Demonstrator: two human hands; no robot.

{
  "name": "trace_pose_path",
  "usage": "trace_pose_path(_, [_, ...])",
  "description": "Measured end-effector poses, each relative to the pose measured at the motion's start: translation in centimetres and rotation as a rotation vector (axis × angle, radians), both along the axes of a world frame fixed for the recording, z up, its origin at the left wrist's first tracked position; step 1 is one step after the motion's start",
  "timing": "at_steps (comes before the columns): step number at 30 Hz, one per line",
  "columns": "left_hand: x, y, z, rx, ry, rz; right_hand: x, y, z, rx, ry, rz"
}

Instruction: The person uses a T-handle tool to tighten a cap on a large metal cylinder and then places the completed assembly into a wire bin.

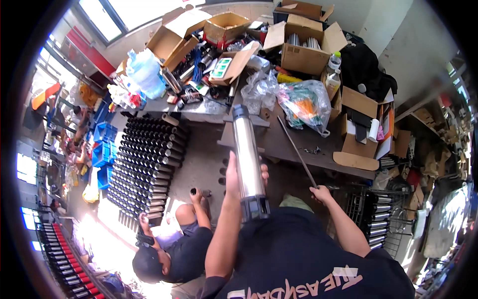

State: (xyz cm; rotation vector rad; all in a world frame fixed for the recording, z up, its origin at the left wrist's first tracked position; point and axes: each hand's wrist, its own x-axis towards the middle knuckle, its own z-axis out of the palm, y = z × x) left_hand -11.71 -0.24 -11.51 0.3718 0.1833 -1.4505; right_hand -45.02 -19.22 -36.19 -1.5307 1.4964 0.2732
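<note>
My left hand (232, 178) is wrapped round a long silver metal cylinder (247, 159). The cylinder stands nearly upright in front of my chest, with a dark cap at its top and a black slotted fitting at its bottom. Fingertips show along its right side. Lower right, my right hand (322, 194) is closed on one end of a thin metal rod (298, 152). The rod slants up and left over the dark workbench (328, 158), apart from the cylinder. What the rod's far tip touches, if anything, I cannot tell.
Left, a co-worker (186, 251) sits low, holding a small dark cylindrical part (194, 191). Beyond are rows of black-capped metal cylinders (147, 164) and blue crates (103, 154). Bench clutter includes cardboard boxes (306, 57), a plastic bag (304, 104) and bottles (333, 82). A wire rack (356, 212) stands right.
</note>
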Motion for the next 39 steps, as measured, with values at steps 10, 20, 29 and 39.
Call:
trace_pose_path(10, [2.5,-0.3,-0.2,-0.044,-0.096,0.053,-1.2,3.4,-1.5,0.259,-0.188,-0.217])
trace_pose_path(20, [2.9,-1.6,-0.9,-0.228,0.081,0.040,-5.6,6.0,-4.4,0.078,-0.021,-0.157])
trace_pose_path(29, [4.4,-2.0,0.3,0.093,-0.289,0.028,-6.3,5.2,-5.4,-0.005,-0.039,-0.098])
trace_pose_path(39, [4.8,-0.9,-5.3,-0.202,-0.095,0.183,-6.0,4.3,-5.1,0.031,0.055,-0.102])
